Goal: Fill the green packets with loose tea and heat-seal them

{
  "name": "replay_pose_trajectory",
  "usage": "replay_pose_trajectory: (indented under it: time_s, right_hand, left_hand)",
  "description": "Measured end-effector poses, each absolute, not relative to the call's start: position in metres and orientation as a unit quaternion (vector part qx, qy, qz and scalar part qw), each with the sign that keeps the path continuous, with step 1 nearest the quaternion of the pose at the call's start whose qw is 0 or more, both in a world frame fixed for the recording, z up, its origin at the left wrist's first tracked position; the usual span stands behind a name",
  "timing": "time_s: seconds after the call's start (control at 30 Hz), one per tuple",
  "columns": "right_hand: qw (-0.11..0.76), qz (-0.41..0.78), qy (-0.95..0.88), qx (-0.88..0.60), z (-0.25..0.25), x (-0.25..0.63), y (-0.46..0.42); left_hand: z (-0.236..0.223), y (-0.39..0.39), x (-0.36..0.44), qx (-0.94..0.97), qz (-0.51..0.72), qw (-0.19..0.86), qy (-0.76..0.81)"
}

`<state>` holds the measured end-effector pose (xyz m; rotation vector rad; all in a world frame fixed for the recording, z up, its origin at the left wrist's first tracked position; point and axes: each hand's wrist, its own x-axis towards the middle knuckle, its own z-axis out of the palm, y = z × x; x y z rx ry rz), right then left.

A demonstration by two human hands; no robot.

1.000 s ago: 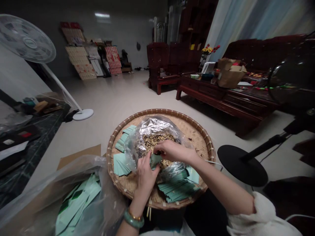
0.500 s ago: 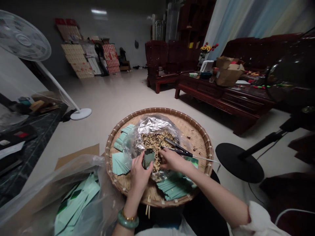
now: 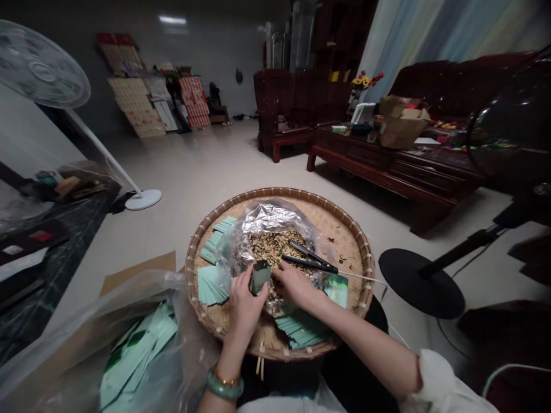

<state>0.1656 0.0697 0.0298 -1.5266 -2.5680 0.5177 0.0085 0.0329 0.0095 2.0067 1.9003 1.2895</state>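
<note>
A green folded packet [image 3: 260,277] is clasped upright in the left hand's grip [image 3: 244,304], above a speckled seed mix [image 3: 269,248] in a foil-lined bag [image 3: 267,218]. The right hand [image 3: 295,285] is held half-curled at the mix, under a black corded tool [image 3: 310,264], its grasp unclear. Green card stacks [image 3: 210,285] are laid on a round bamboo tray [image 3: 297,194].

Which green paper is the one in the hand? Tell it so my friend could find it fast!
Find the big round woven bamboo tray with the foil-lined bag of brown grains on it. At the bag's front, the left hand, wearing a green bangle, holds a small green paper. It alone is folded into a little pouch; the tray's other green papers lie flat in stacks.
</note>
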Motion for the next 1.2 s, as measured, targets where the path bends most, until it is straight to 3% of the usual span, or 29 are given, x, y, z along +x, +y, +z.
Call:
replay_pose_trajectory:
  time_s: [0.37,0.63,0.87,1.2]
  right_hand:
    - [0.233,0.255,-0.803,-0.486,0.041,0.192,0.091]
    - [0.302,0.305,-0.78,-0.455,0.093,0.2,0.093]
    - [0.253,0.262,-0.853,-0.375,0.116,0.185,0.092]
    - [0.236,0.25,-0.858,-0.383,0.117,0.176,0.086]
  left_hand:
    - [0.011,0.032,0.01,0.681,0.41,0.037,0.606]
    - [0.019,0.032,0.021,0.694,0.406,0.037,0.593]
    - [0.024,0.033,0.027,0.696,0.403,0.049,0.592]
    - [0.019,0.033,0.025,0.687,0.413,0.059,0.595]
